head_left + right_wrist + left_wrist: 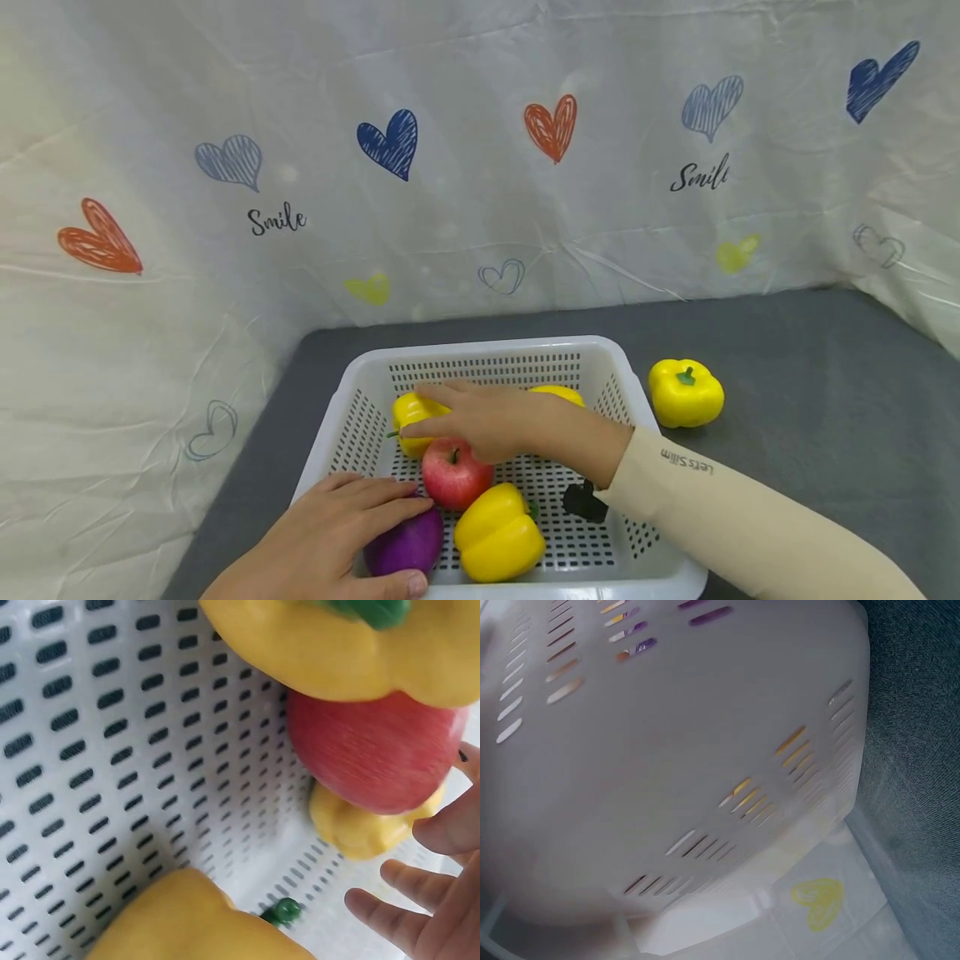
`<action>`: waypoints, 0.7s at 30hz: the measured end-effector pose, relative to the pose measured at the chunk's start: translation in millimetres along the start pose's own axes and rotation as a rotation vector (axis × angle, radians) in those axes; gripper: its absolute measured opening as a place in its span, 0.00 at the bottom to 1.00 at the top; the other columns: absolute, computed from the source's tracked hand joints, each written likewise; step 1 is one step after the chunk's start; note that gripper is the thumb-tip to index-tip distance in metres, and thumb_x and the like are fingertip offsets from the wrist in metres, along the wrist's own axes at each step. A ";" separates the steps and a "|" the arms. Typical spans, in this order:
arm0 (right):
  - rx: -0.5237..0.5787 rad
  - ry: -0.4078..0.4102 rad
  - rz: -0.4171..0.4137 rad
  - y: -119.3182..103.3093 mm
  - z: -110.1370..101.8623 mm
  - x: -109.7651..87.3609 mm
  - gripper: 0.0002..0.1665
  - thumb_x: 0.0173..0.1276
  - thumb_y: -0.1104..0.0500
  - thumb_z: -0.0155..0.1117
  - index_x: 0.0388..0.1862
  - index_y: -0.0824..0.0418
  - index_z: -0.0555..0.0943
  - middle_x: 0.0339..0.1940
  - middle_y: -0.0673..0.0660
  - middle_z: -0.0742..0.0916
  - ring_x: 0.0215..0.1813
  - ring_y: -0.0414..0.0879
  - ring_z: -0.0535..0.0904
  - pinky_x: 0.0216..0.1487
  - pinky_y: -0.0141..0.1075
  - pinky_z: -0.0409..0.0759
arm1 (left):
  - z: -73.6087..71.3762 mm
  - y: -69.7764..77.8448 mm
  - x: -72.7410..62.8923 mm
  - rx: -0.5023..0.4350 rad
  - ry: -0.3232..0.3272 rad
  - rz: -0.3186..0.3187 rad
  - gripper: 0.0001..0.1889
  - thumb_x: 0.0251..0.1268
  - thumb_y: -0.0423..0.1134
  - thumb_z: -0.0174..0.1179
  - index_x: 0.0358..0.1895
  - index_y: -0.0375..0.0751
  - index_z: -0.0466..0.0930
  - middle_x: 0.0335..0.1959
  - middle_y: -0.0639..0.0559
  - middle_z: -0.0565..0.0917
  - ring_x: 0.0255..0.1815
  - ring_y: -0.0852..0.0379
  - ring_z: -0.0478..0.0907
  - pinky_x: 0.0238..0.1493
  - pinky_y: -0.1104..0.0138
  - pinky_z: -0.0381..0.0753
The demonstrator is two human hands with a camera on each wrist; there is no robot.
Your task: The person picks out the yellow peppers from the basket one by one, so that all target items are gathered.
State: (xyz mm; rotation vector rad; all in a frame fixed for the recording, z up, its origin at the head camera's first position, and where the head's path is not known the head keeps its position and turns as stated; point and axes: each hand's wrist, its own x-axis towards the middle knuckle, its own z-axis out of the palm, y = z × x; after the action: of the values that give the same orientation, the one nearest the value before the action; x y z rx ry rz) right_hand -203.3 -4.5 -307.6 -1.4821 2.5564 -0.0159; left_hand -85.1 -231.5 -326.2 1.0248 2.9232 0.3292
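Observation:
In the head view my left hand [333, 533] lies over the near-left rim of the white basket [600, 354], its fingers and thumb around a smooth purple vegetable [408, 537]. My right hand [480, 417] reaches into the basket, fingers spread over a yellow bell pepper [412, 408] at the back left. In the right wrist view those fingers [390, 919] are extended and stand apart from that pepper [356, 825]. A red apple [456, 475] sits just below the right hand. Another yellow bell pepper [498, 537] lies near the front rim.
A third basket pepper [558, 392] is partly hidden behind the right forearm. Outside, right of the basket, one more yellow bell pepper [686, 393] stands on the grey tabletop [810, 433]. A white curtain [465, 217] printed with hearts hangs behind. The left wrist view shows the slotted basket wall [645, 750].

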 end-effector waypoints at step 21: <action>-0.172 0.105 0.087 -0.7 3.4 4.6 0.40 0.65 0.54 0.72 0.74 0.35 0.70 0.77 0.53 0.63 0.68 0.55 0.69 0.57 0.45 0.79 | 1.7 -1.7 0.7 0.035 0.030 0.033 0.28 0.64 0.69 0.54 0.63 0.65 0.79 0.59 0.68 0.79 0.56 0.58 0.76 0.56 0.46 0.73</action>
State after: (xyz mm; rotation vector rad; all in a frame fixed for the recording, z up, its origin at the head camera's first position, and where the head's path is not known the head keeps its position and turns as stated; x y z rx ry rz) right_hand -204.3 -8.6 -311.7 -1.4616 2.7661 0.1450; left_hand -86.5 -232.0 -328.1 1.0837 2.9518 0.2976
